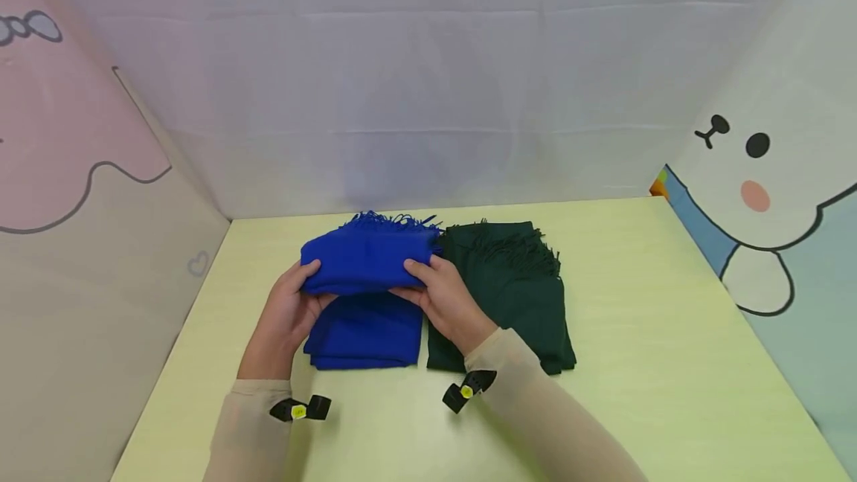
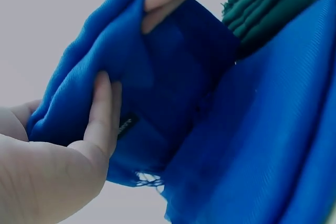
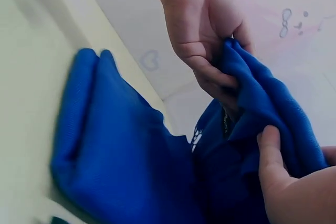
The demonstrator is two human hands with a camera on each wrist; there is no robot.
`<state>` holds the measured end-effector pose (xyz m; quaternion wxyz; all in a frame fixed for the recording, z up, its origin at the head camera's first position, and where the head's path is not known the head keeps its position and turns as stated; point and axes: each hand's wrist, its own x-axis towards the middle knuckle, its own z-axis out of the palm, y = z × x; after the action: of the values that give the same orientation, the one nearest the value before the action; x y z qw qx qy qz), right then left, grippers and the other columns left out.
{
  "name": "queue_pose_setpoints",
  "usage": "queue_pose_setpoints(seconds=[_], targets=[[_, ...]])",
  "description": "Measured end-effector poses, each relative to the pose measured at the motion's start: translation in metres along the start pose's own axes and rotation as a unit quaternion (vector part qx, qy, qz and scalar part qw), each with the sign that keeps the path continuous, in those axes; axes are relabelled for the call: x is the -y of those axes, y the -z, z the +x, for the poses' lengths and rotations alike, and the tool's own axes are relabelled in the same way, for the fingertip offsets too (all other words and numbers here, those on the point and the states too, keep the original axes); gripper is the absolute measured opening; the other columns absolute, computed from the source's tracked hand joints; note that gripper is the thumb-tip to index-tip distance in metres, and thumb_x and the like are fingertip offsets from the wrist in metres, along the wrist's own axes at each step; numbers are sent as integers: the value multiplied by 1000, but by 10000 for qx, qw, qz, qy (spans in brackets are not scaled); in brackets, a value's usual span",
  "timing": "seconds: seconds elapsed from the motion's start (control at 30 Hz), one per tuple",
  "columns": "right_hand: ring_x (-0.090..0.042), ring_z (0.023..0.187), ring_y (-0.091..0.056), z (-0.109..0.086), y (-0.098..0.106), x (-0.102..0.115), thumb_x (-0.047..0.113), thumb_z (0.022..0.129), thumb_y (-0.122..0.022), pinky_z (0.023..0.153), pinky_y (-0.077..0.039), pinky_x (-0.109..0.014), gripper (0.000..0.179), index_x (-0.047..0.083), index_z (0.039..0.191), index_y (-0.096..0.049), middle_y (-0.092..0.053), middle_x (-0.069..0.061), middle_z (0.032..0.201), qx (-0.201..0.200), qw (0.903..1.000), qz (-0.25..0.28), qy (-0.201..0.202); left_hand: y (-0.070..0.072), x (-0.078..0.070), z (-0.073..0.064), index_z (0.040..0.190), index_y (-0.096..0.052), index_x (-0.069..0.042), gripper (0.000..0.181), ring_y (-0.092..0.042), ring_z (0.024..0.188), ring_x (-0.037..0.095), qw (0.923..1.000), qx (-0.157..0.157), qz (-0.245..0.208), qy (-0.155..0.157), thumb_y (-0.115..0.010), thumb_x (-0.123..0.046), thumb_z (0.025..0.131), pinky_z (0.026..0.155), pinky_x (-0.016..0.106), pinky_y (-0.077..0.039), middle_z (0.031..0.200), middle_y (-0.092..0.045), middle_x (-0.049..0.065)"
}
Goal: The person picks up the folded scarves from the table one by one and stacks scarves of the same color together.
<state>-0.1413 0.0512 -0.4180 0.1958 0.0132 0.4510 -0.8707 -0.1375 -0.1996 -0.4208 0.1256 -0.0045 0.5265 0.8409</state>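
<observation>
A blue fringed scarf (image 1: 367, 257) is folded in layers on the table, its near part lifted above the lower layers. My left hand (image 1: 296, 302) grips the left end of the lifted fold, thumb on top and fingers underneath. At its right end my right hand (image 1: 447, 297) pinches the cloth the same way. In the left wrist view, the left fingers (image 2: 100, 114) press against the scarf's inner side, near a small dark label (image 2: 127, 124). The right wrist view shows the lower blue layers (image 3: 121, 145) lying on the table. Fringe sticks out at the far edge.
Just right of the blue scarf lies a folded dark green scarf (image 1: 522, 303) with fringe on top. Both are on a pale yellow table (image 1: 643, 333). A white cloth wall (image 1: 428, 95) stands behind, with printed panels (image 1: 770, 244) at the sides.
</observation>
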Motion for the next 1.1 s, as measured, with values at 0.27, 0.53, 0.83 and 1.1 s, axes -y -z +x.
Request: queue_pose_setpoints(seconds=[0.27, 0.53, 0.83, 1.1], targets=[[-33, 131, -51, -16, 5, -25, 11, 105, -50, 98, -51, -48, 46, 2, 148, -38, -47, -18, 146, 30, 9998, -172, -8, 9, 13, -19, 158, -19, -6, 64, -59, 115, 9, 9931, -472, 1052, 226, -48, -31, 107, 93, 26, -53, 149, -37, 11], [-31, 127, -55, -27, 12, -42, 9, 104, -52, 95, -54, -47, 43, 1, 145, -43, -49, -16, 143, -32, 9993, -342, -158, 18, 28, -30, 159, -14, -30, 61, -56, 117, 16, 9929, -448, 1101, 101, -45, -19, 108, 87, 27, -55, 158, -21, 13], [-29, 125, -56, -33, 19, -57, 8, 104, -52, 93, -54, -47, 42, -1, 144, -44, -51, -16, 142, -18, 9987, -477, -183, 24, 46, -35, 146, -43, -7, 40, -35, 131, 29, 9799, -604, 1873, 313, -43, -21, 108, 84, 29, -51, 161, -19, 5], [-23, 118, -60, -37, 25, -67, 6, 103, -53, 92, -55, -47, 38, -3, 139, -48, -56, -15, 131, -113, 9976, -644, -210, 24, 55, -42, 145, -44, -3, 40, -33, 136, 30, 9769, -790, 1940, 414, -44, -16, 107, 83, 28, -53, 159, -21, 8]])
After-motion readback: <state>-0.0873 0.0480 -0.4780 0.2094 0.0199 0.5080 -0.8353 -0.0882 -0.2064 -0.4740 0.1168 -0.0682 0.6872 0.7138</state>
